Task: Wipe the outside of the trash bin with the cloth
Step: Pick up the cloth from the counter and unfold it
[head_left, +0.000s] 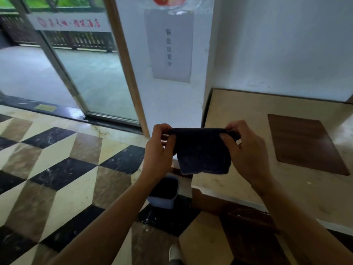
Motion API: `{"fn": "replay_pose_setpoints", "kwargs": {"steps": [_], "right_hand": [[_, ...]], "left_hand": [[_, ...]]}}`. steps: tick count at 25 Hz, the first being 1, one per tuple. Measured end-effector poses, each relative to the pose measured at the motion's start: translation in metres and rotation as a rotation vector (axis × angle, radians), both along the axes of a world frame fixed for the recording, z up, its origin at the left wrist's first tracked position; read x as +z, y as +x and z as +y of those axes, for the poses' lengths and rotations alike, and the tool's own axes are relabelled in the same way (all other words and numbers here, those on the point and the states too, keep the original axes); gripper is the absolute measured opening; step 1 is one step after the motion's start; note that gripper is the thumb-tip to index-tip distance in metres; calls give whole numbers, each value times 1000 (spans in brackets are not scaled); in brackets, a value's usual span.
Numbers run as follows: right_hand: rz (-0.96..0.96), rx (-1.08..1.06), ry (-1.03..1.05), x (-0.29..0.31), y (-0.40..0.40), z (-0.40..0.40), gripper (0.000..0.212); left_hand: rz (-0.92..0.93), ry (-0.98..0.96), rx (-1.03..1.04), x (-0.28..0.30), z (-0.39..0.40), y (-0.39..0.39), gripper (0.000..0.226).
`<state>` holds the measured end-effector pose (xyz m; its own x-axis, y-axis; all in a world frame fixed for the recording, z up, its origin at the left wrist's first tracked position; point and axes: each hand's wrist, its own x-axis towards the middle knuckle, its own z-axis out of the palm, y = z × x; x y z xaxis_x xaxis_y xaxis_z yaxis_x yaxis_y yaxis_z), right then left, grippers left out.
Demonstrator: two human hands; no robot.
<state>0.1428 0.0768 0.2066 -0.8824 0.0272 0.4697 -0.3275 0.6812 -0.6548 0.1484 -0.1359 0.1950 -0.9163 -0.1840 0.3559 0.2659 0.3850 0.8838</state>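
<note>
A pale counter with a dark wooden inset panel fills the 3 o'clock side of the scene, its front corner standing just beside the small blue-grey trash bin, which sits on the chequered marble floor at about 6 o'clock from the hands. A paper notice hangs on the white wall at 12 o'clock, and a glass sliding door opens onto a terrace at 10 o'clock. The dark cloth hangs in the air directly above the bin (its lower edge partly hides the bin's far rim), apart from it. The left hand and right hand are raised side by side, forearms reaching up from the bottom corners, each pinching an upper corner of the cloth between thumb and curled fingers, the top edge stretched level between them. A light shoe shows at 6 o'clock.
</note>
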Motion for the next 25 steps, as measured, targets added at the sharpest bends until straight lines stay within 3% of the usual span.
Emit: {"fn": "replay_pose_setpoints", "kwargs": {"steps": [7, 16, 21, 25], "right_hand": [[5, 172, -39, 3, 19, -76, 8], [-34, 164, -27, -16, -12, -187, 10], [-55, 56, -71, -70, -37, -223, 14], [-54, 12, -176, -153, -59, -241, 16]], "left_hand": [[17, -36, 126, 9, -75, 47, 14], [-45, -3, 147, -9, -181, 19, 14], [-97, -80, 137, -56, -208, -13, 15], [-66, -120, 190, -137, -212, -35, 16]]}}
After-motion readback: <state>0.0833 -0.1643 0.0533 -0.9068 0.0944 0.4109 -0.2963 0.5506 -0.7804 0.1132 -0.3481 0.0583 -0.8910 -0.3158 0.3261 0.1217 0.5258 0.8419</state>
